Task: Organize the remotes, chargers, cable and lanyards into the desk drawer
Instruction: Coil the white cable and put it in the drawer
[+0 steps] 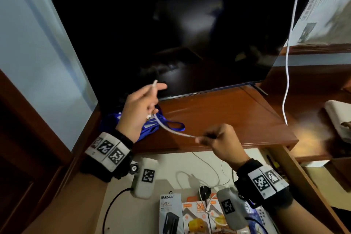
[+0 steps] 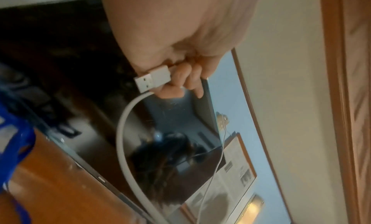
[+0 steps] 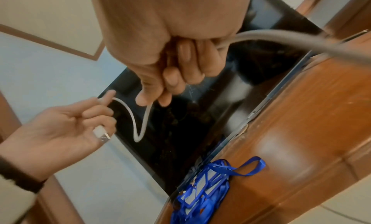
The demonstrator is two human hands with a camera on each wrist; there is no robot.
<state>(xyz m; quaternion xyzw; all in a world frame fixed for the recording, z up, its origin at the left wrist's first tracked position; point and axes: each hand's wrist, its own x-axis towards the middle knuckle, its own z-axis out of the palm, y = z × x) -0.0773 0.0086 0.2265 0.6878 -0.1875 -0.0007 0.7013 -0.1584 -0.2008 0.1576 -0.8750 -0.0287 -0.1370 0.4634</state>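
Head view | white cable [image 1: 175, 132]: left hand [image 1: 136, 112] grip pinches plug end, right hand [image 1: 222, 141] grip closed around cord | risk: trailing length may snag blue lanyards [image 1: 161, 125] on bench [image 1: 228, 119].

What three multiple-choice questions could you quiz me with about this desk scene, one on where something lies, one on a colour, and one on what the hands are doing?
1. Where do the lanyards lie?
A. On the desk top in front of the TV
B. In the drawer
C. On the floor

2. What colour is the cable stretched between the two hands?
A. Black
B. White
C. Red

3. What holds the cable's USB plug?
A. Nothing, it hangs free
B. The right hand
C. The left hand

Answers:
1. A: the head view shows the blue bundle on the wooden top beside the screen's lower edge.
2. B: it looks white in all three views.
3. C: the left wrist view shows that hand's fingers curled round the plug, while the right hand pinches the cable further along.
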